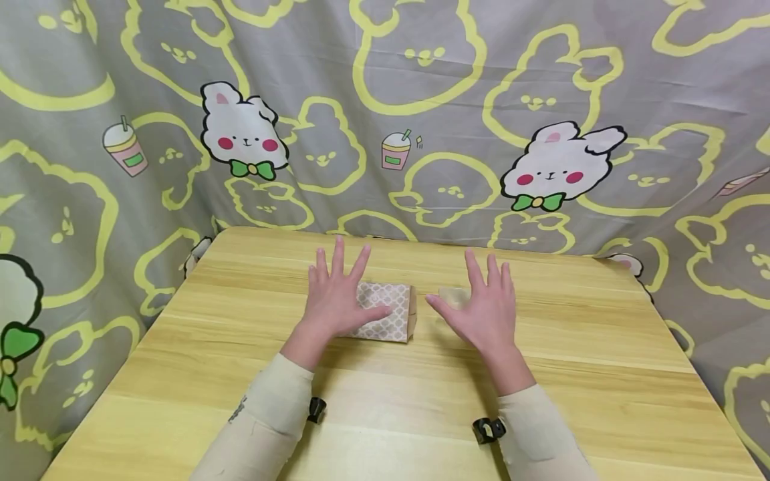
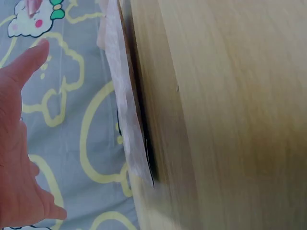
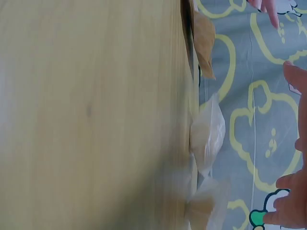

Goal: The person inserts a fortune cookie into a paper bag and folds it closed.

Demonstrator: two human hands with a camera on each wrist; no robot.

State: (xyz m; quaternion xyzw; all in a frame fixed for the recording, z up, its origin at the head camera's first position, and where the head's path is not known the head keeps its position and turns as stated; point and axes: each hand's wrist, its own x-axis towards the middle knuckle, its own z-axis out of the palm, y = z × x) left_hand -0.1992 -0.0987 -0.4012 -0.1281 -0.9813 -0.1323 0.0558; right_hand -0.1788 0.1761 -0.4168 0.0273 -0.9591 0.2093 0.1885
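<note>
A paper bag (image 1: 388,331) with a pale lattice print lies flat on the table; its brown paper end (image 3: 204,43) faces right in the right wrist view. Spread over its left part is my left hand (image 1: 333,304), fingers straight and thumb stretched across the print in the head view. My right hand (image 1: 490,310) is likewise spread, holding nothing. Behind its thumb shows part of a small see-through packet (image 1: 455,294). In the right wrist view, a clear plastic packet (image 3: 208,136) and a second one with brownish contents (image 3: 204,208) lie along the table.
The light wood table (image 1: 385,401) reaches back to a grey curtain (image 1: 337,53) printed with yellow outlines and white rabbits. Curtain also hangs at both sides. Black clips (image 1: 488,430) sit by both wrists, beside the pale sleeves (image 1: 541,427).
</note>
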